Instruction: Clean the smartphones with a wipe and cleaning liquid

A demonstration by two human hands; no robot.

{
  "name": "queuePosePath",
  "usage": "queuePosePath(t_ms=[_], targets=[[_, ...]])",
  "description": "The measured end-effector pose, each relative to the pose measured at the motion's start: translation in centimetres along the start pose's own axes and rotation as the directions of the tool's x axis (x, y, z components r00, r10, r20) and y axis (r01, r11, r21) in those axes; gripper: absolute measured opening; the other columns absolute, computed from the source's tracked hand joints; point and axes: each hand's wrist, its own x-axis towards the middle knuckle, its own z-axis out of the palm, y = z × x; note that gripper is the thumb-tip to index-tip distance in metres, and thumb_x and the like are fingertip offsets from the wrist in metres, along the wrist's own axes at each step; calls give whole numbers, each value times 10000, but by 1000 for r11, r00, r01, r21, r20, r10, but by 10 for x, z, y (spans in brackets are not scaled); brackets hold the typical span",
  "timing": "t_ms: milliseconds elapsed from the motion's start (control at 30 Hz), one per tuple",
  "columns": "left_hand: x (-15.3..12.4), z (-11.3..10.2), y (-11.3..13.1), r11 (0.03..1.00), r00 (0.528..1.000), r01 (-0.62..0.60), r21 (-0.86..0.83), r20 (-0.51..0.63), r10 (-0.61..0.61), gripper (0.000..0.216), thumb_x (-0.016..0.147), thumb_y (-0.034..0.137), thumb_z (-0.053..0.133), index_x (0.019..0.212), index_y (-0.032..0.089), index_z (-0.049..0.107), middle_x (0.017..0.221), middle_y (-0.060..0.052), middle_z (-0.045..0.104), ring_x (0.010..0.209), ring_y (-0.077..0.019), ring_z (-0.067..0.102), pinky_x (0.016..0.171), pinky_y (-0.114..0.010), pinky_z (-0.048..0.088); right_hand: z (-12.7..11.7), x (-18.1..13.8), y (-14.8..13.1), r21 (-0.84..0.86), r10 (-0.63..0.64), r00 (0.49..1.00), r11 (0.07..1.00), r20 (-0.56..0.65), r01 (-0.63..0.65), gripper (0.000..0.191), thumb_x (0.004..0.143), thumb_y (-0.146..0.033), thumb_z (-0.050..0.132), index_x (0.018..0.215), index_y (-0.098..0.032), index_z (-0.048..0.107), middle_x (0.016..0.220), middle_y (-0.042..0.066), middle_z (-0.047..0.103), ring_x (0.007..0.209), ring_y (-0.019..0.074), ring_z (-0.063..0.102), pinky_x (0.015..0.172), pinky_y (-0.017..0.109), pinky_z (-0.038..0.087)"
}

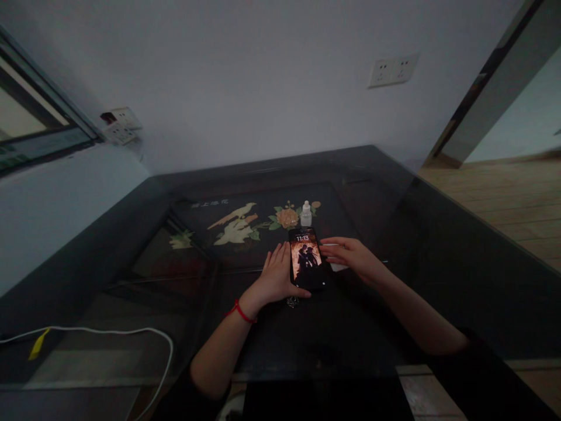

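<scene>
A smartphone (307, 260) lies face up on the dark tabletop, its lit screen reading 11:13 above a picture of two figures. My left hand (277, 278) rests along its left side, fingers stretched out and the thumb by the lower edge. On the other side, my right hand (350, 254) has its extended fingertips at the phone's right edge. Partly under that hand is a flat white thing (339, 266) whose kind I cannot make out. A small white dropper-like bottle (305, 214) stands upright just beyond the phone. Below my left thumb lies a small shiny patterned object (293, 302).
The dark glossy table (372, 204) bears a bird-and-flower design and meets a pale wall. A white cable (109, 331) with a yellow tag (39, 345) crosses its near left part. Wall sockets (393, 70) are at the back; wooden floor (504, 193) shows at right.
</scene>
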Motion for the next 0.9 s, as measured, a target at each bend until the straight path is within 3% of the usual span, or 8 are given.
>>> queuePosePath(t_ms=[467,900], targets=[[1,0,0,999,999,19,37,38,-21,1340,532,665,716,1499,20,49,1582,-217,64,1467,-329,-4,1179,-512,53,1,-2,-1,-41,-1,1000,999,12,2,144,846,-165,601,974,-148,664,1051,105,718,1016,185,669,940,366,528],[-1,-2,1,999,999,27,27,45,-28,1337,538,655,724,1498,14,50,1578,-228,66,1466,-331,-4,1179,-510,49,0,-1,1,-42,-11,1000,999,28,12,120,830,-133,587,894,-156,687,1021,95,720,986,173,673,935,365,525]])
